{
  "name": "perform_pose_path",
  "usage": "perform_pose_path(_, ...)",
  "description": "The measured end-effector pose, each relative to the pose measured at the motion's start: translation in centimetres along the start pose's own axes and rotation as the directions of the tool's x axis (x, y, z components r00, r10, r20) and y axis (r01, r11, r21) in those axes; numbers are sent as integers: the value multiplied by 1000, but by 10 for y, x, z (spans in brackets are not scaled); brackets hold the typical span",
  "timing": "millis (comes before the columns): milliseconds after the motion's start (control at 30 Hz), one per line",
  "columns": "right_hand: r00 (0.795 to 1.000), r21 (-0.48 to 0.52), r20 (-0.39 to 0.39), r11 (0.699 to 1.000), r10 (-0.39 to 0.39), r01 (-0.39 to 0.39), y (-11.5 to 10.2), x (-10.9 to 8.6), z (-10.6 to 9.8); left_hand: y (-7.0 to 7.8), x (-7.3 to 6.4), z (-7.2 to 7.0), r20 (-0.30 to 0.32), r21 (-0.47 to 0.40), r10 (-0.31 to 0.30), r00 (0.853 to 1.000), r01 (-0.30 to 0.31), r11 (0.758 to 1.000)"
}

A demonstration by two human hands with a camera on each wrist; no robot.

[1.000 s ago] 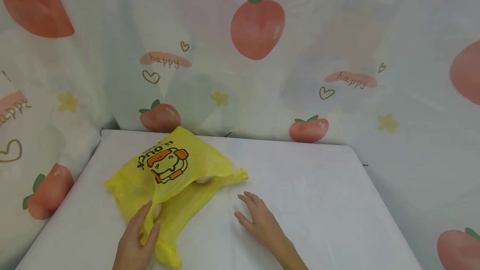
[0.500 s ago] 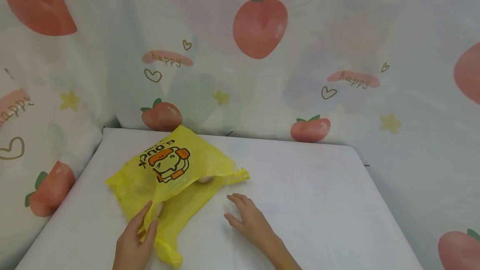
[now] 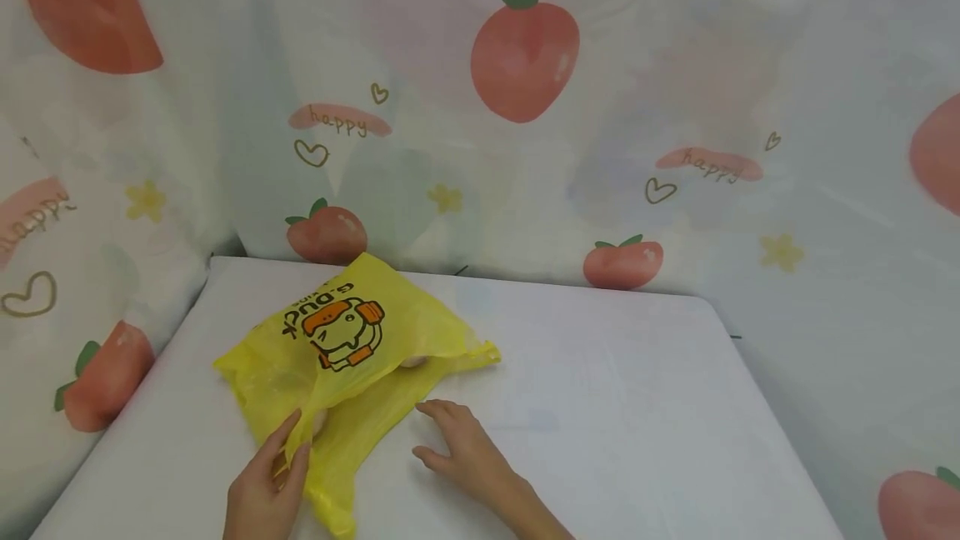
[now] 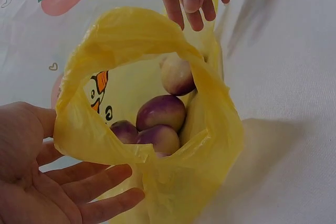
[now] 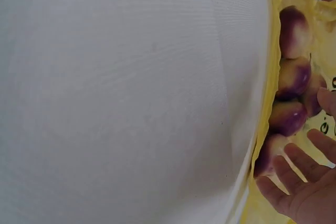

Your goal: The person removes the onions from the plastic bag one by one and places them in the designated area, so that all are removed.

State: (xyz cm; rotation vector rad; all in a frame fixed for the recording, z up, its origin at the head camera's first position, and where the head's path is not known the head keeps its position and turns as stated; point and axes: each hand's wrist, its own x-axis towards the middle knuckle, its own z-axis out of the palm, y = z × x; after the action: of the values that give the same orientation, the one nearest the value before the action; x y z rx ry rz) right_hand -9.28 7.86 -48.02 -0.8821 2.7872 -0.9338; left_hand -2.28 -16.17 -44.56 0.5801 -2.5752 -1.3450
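A yellow plastic bag [image 3: 420, 307] with a duck print lies on the left half of the white table, its mouth toward me. With thumb and index finger, my left hand [image 3: 261, 486] pinches the near edge of the mouth; its other fingers stretch out below in the left wrist view. Inside the bag, several smooth, round purple-and-cream pieces [image 4: 161, 113], like turnips, show in both wrist views. My right hand [image 3: 461, 450], fingers spread and slightly bent, holds nothing and hovers near the mouth's right side. The bag's deeper part is hidden in the head view.
The white table [image 3: 600, 407] extends to the right of the bag. Behind it and at the sides hangs a pale curtain [image 3: 420, 48] printed with peaches, hearts and the word "happy".
My right hand has moved left, closer to the mouth of the bag. My left hand keeps its place at the bag's edge, and the bag has barely shifted.
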Motion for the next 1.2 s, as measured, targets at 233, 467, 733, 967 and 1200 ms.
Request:
perform_pose_path(233,1000,-25,9,999,-30,30,-6,13,5,-3,1,0,19,7,-15,1000,15,1000)
perform_pose_path(467,997,-50,-20,996,-75,74,-16,27,17,-3,1,0,-4,5,-11,1000,11,1000)
perform_pose_path(733,1000,-14,25,1000,-2,3,-26,36,23,-2,-1,2,4,-27,2,1000,-1,1000)
perform_pose_path(967,999,-33,28,999,-30,31,-30,43,28,0,-3,4,-49,-32,28,998,-30,999)
perform_pose_path(1200,998,-29,19,997,-65,66,-34,53,35,1,-4,6,-55,-35,-20,998,19,999)
